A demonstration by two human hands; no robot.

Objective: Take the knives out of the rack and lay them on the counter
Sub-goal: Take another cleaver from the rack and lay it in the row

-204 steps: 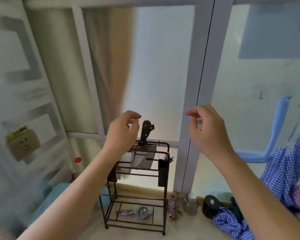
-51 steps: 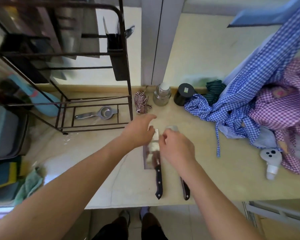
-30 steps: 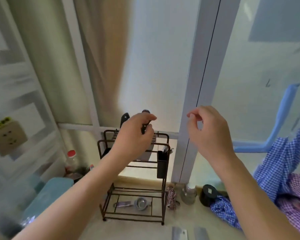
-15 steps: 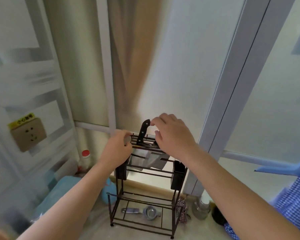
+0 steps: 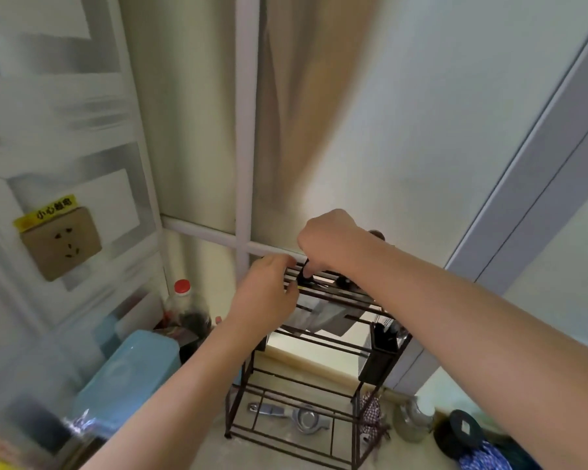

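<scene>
A dark wire knife rack (image 5: 319,337) stands on the counter by the window. Steel blades (image 5: 323,317) hang down through its top bars. My right hand (image 5: 330,242) reaches over the top and is closed around a black knife handle (image 5: 304,271), most of which it hides. A dark rounded end (image 5: 375,234) shows behind my right wrist. My left hand (image 5: 269,293) grips the rack's top bars at the left front corner, just beside the handle.
A metal squeezer (image 5: 306,418) lies on the rack's bottom shelf and a black holder (image 5: 382,347) hangs on its right side. A blue box (image 5: 129,378) and red-capped bottle (image 5: 182,300) stand left. A glass jar (image 5: 411,422), black tin (image 5: 460,432) and checked cloth (image 5: 486,456) sit right.
My right hand has dropped from the tip of the knife handle and closed around it. My left hand stays on the rack's top. The view has moved closer.
</scene>
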